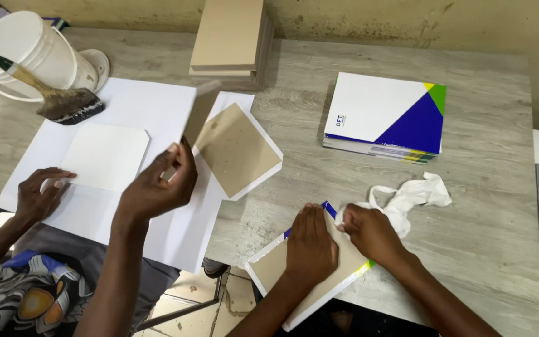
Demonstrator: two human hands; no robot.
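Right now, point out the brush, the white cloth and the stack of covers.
brush (70, 103), head view, dark bristles.
white cloth (416, 192), head view, bunched middle.
stack of covers (375, 109), head view, white top face.

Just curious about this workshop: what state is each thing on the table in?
Wide dirty brush: leaning against white plastic bucket.
Stack of white-blue printed covers: piled neatly, closed.
Brown cardboard cover: lying flat, left hand pressed on it.
White cloth rag: crumpled, in right hand's grip.
Co-worker's brown board: lifted, tilted.
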